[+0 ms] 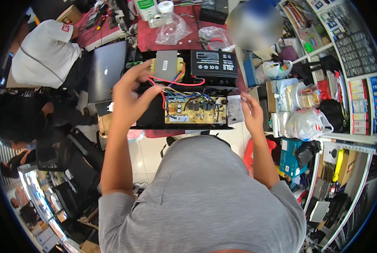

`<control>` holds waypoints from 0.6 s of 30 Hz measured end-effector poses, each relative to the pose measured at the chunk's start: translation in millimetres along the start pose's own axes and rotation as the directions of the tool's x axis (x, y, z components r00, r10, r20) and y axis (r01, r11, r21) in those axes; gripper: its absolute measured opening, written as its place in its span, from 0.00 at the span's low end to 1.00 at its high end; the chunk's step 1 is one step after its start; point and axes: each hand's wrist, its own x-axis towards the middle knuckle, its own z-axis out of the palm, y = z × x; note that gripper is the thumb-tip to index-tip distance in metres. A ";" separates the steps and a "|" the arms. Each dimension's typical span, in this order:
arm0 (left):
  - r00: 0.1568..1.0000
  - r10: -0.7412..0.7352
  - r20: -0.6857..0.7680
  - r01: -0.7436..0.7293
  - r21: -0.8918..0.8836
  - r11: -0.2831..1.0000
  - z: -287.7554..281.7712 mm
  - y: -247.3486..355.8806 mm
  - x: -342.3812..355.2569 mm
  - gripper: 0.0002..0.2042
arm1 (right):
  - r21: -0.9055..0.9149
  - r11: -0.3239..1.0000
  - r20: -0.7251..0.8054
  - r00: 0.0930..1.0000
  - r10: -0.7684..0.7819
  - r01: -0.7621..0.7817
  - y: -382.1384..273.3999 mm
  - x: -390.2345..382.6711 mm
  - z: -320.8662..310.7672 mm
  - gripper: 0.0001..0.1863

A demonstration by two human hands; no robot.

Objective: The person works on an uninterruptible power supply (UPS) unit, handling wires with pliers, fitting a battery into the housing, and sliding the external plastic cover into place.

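One opened black case (152,116) lies at the centre of the frame on a red work table (146,37). It contains one black battery (214,67) at its upper right, one transformer (166,65) with a grey top and yellow sides at its upper left, and one tan circuit board (195,110) in the lower part. A bundle of several coloured wires, too tangled for an exact count, runs along the board's upper edge; one red wire (186,84) loops below the transformer and battery.

Two bare hands are in view. The left hand (131,90) is spread at the case's left side, thumb and fingers parted near the transformer and wires; its grasp is released, though contact at the blurred fingertips cannot be determined. The right hand (251,110) is at the case's right side, fingers loosely bent; whether it grips anything cannot be told.

Two clear plastic bags, one left (173,32) and one right (217,37), lie above the case, with one black box (214,11) at the top of the frame. One dark laptop (107,71) is left of the case. One person in a white shirt (47,55) occupies the upper left. One teal box (290,157) is at the right.
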 end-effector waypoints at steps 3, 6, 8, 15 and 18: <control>0.929 -0.189 -0.318 0.176 -0.070 0.982 -54.8 -39.7 -79.2 0.22 | 0.105 0.994 0.109 0.994 0.018 -0.030 22.6 -53.9 -10.0 0.28; 0.861 -0.396 -0.319 0.321 -0.261 0.910 -68.9 -79.2 -154.4 0.21 | -0.009 1.000 0.248 0.969 0.015 -0.013 13.8 -73.8 -9.1 0.33; 0.830 -0.485 -0.276 0.400 -0.312 0.862 -45.4 -91.4 -183.8 0.27 | -0.054 0.998 0.282 0.960 -0.007 0.023 4.5 -71.1 -1.3 0.32; 0.822 -0.502 -0.270 0.482 -0.141 0.865 -8.9 -125.2 -198.8 0.17 | -0.136 0.975 0.307 0.943 -0.127 0.176 5.8 -53.2 15.3 0.13; 0.814 -0.504 -0.289 0.481 -0.152 0.864 -5.9 -137.4 -196.4 0.09 | -0.171 0.962 0.301 0.941 -0.154 0.212 8.8 -55.2 15.0 0.11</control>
